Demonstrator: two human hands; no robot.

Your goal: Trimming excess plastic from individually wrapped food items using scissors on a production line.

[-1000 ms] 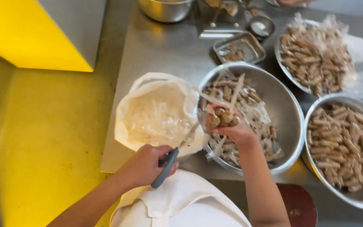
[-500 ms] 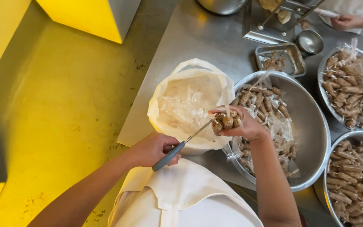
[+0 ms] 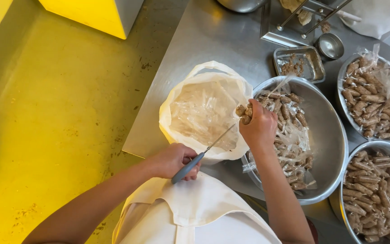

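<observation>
Here the left hand (image 3: 173,160) is closed around the grey handle of a pair of scissors (image 3: 202,154), whose thin blades point up and to the right toward the right hand (image 3: 259,128). That hand is clenched on a small bunch of brown sausage-like pieces (image 3: 243,114), held just over the rim where the white plastic bag (image 3: 206,110) meets the large steel bowl (image 3: 328,135). The bag lies open on the steel table (image 3: 213,40) and is filled with crumpled clear wrappers; the bowl holds more wrapped brown pieces among loose film. Two further bowls (image 3: 375,190) at the right edge are heaped with similar pieces, and a small rectangular tray (image 3: 299,63) sits behind. To do this cut well, it seems wise to keep the bunch pinched firmly with the wrapper end sticking out toward the blades, fingertips tucked back from the cutting line, and to snip only the film, not the food. Holding the bunch over the bag's mouth should let the trimmed wrapper fall in rather than onto the table, and short, controlled closures of the blades would likely avoid slipping on the slick plastic.
</observation>
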